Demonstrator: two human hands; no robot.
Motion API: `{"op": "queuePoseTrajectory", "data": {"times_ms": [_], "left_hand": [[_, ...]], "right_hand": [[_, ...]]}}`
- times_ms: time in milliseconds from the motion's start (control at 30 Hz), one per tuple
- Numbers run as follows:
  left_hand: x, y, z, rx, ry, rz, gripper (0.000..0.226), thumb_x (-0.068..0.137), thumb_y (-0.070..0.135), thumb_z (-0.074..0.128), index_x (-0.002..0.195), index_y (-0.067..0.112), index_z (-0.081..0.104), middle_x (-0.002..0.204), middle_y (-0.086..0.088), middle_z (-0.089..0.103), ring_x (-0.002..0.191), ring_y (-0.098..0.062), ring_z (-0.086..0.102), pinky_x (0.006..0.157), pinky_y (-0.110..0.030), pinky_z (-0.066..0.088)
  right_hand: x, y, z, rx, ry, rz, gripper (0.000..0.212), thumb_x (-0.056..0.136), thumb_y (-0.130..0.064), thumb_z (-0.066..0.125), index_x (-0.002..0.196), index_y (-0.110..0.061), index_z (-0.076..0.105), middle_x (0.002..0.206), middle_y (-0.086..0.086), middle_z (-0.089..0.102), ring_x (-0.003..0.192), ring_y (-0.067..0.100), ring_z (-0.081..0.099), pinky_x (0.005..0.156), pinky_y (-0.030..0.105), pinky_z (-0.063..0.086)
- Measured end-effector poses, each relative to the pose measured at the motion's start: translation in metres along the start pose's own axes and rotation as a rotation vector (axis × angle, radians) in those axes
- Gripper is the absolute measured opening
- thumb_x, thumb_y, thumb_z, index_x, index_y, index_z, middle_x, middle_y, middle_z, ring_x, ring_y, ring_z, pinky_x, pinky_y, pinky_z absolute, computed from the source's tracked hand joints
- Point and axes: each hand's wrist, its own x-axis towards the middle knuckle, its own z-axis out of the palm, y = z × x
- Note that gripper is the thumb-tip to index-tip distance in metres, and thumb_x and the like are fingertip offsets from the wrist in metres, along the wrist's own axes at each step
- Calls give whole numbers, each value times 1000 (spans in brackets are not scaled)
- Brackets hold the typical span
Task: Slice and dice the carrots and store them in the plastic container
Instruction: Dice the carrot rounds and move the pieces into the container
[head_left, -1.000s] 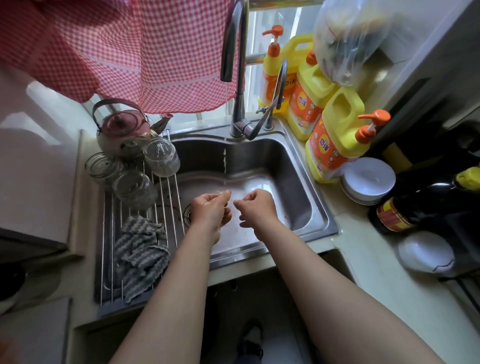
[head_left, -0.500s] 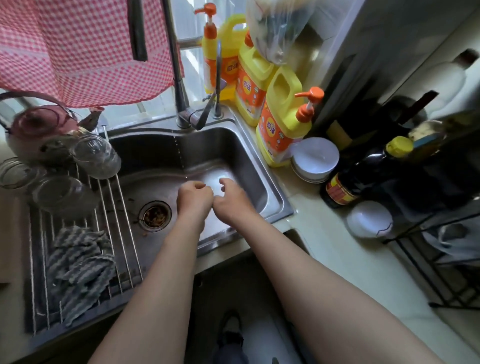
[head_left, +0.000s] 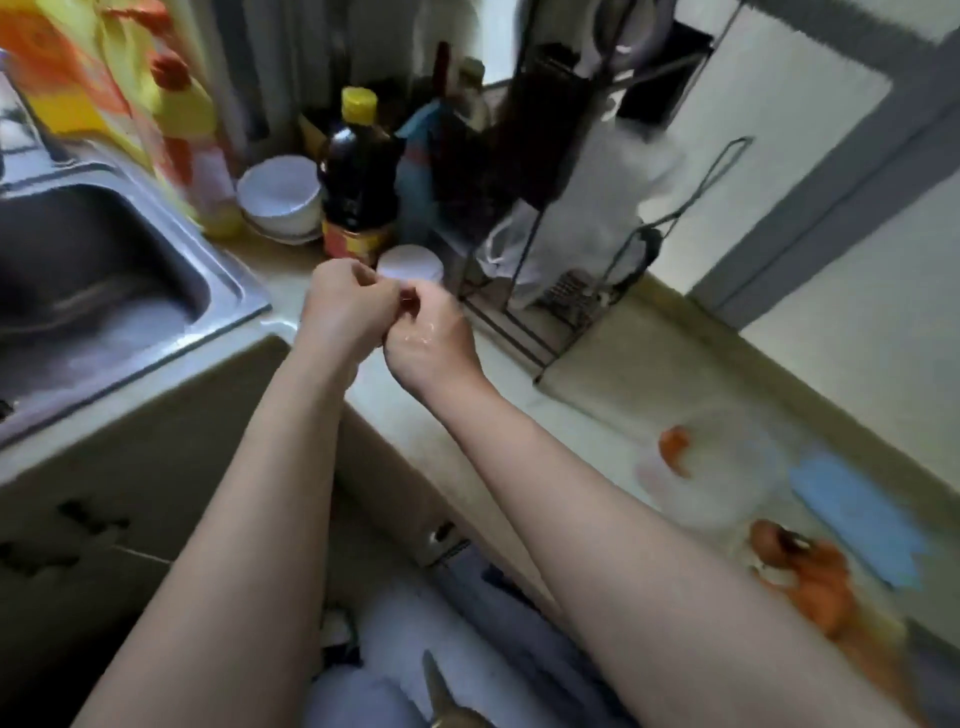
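Cream countertop (head_left: 623, 364): runs from the sink at the left to the lower right corner, smeared by motion blur.
White wall (head_left: 779, 156): behind the counter on the right, crossed by a grey door frame (head_left: 857, 171).
Steel sink (head_left: 156, 249): at the left edge, set into the counter.
Wire rack (head_left: 530, 249): black, at the back of the counter, with something white hanging in it.
Plastic container (head_left: 737, 467): clear, on the counter well right of the hands; one carrot piece (head_left: 675, 454) appears to lie inside.
Blue cloth (head_left: 852, 514): just right of the container.
Carrot scraps (head_left: 815, 582): orange heap on the counter, nearer than the container.
Sauce bottle (head_left: 358, 176): dark, yellow cap, beside stacked white bowls (head_left: 280, 195).
Left hand (head_left: 345, 306): fingers curled, knuckles against the right hand, over the counter edge; whether it grips anything cannot be told.
Right hand (head_left: 431, 343): wet, curled likewise; contents cannot be told.
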Motion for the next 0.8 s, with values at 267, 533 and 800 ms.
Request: {"op": "queuePoseTrajectory", "data": {"times_ms": [267,533,800], "left_hand": [[-149,92,169,272,-506,408,24,90,14,62,67,6,62,59,-11,56,57,-22,55,48,-24,45],[-296,106,348,376,-607,891,19,85,23,58,75,12,70,65,-10,69,67,-26,70,68,-41,62],[-362,16,416,779,-893,1272,22,90,31,61,111,26,68,111,4,65,100,-17,61,83,-34,50]], "right_hand": [[-104,104,-223,-210,164,-10,14,87,-10,61,98,-8,69,93,12,71,82,28,64,57,30,44],[-231,242,-382,-312,503,148,18,87,-5,54,91,-1,71,83,15,73,81,32,74,68,45,63],[-359,356,-400,-364,636,560,24,87,-5,49,88,0,73,83,21,75,75,35,75,69,47,66]]}}
